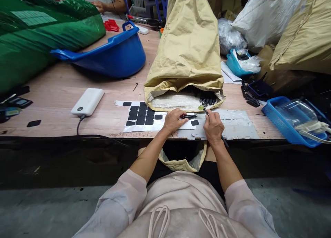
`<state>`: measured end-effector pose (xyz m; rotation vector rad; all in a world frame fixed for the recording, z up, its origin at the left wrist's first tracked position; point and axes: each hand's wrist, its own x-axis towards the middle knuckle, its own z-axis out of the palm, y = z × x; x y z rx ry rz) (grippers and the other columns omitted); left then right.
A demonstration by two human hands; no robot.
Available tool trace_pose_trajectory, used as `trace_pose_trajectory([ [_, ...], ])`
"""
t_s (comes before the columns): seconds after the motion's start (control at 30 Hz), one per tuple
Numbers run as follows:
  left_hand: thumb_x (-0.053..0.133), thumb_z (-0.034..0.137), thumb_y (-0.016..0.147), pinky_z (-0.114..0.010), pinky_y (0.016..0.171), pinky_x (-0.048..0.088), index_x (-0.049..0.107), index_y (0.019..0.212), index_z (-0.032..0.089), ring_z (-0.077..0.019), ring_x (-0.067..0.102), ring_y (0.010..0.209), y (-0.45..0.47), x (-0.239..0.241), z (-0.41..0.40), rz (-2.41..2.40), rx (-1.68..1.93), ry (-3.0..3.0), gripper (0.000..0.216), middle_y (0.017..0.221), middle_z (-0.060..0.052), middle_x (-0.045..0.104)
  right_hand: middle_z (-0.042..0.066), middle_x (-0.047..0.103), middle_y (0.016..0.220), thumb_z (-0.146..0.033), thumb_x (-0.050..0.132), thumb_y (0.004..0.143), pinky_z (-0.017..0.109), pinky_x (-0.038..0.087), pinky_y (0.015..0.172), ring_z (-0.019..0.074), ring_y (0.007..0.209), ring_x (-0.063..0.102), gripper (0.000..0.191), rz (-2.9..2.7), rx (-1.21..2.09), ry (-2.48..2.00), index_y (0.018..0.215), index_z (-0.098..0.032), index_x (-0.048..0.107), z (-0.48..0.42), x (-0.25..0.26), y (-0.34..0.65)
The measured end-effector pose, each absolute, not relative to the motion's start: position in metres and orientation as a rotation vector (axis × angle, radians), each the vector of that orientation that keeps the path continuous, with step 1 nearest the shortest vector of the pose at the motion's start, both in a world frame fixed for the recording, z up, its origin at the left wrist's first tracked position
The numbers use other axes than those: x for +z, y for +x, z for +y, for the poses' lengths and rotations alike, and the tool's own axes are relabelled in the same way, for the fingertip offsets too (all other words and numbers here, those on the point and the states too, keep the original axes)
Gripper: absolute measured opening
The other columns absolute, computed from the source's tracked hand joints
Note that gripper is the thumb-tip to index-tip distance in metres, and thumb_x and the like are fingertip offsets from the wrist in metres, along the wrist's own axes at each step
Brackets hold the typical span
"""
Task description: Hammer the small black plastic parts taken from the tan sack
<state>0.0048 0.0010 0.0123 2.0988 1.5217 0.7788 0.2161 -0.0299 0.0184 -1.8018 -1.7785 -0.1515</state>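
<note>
My left hand is closed on a slim black piece, pinched between thumb and fingers just above the grey board. My right hand grips a hammer-like tool with a metal shaft, a yellow-green end and a dark handle that sticks out below the palm. Between the hands lies a rounded black pad. Left of them, a white sheet carries rows of similar pads. Behind the hands the yellow sack lies with its mouth towards me, several small black parts inside.
At the left are a white power bank with a cable, a blue basin and a green sack. A blue tray stands at the right edge. Another open sack rests at my lap. Across the table a person's hand shows.
</note>
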Motion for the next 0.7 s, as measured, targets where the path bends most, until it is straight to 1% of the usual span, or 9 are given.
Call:
trace_pose_trajectory([
  [0.13,0.075,0.035,0.089,-0.034,0.087,0.046,0.082,0.1,0.027,-0.0223,0.064,0.094,0.003,0.011,0.002,1.496,0.738,2.138,0.016,0.09,-0.003,0.07,0.013,0.072,0.116,-0.027,0.042,0.105,0.033,0.055,0.089,0.0225,0.105,0.068,0.039,-1.793,0.037,-1.533,0.134,-0.019,0.067,-0.044,0.028,0.217],
  [0.27,0.075,0.036,0.09,-0.034,0.087,0.045,0.083,0.104,0.029,-0.0221,0.063,0.093,0.003,0.01,0.002,1.492,0.718,2.135,0.019,0.09,-0.003,0.07,0.013,0.075,0.113,-0.027,0.046,0.104,0.033,0.057,0.09,0.0213,0.103,0.071,0.036,-1.831,0.144,-1.433,0.13,-0.017,0.069,-0.055,0.03,0.213],
  [0.37,0.075,0.037,0.09,-0.034,0.086,0.044,0.084,0.106,0.03,-0.022,0.062,0.093,0.003,0.009,0.003,1.487,0.709,2.146,0.019,0.091,-0.003,0.07,0.012,0.075,0.111,-0.026,0.046,0.104,0.033,0.057,0.091,0.021,0.101,0.071,0.035,-1.83,0.162,-1.428,0.129,-0.018,0.07,-0.06,0.03,0.21],
  [0.5,0.073,0.037,0.092,-0.035,0.086,0.043,0.084,0.107,0.03,-0.0223,0.062,0.094,0.004,0.007,0.003,1.49,0.713,2.176,0.02,0.093,-0.004,0.07,0.012,0.074,0.114,-0.028,0.043,0.106,0.033,0.057,0.092,0.0213,0.104,0.07,0.038,-1.852,0.145,-1.457,0.133,-0.02,0.068,-0.067,0.029,0.205],
  [0.7,0.074,0.037,0.091,-0.036,0.087,0.044,0.084,0.106,0.029,-0.0226,0.062,0.094,0.005,0.007,0.002,1.502,0.716,2.182,0.019,0.093,-0.004,0.068,0.011,0.074,0.11,-0.026,0.042,0.107,0.032,0.057,0.09,0.021,0.102,0.07,0.038,-1.928,0.127,-1.488,0.132,-0.02,0.069,-0.068,0.021,0.203],
])
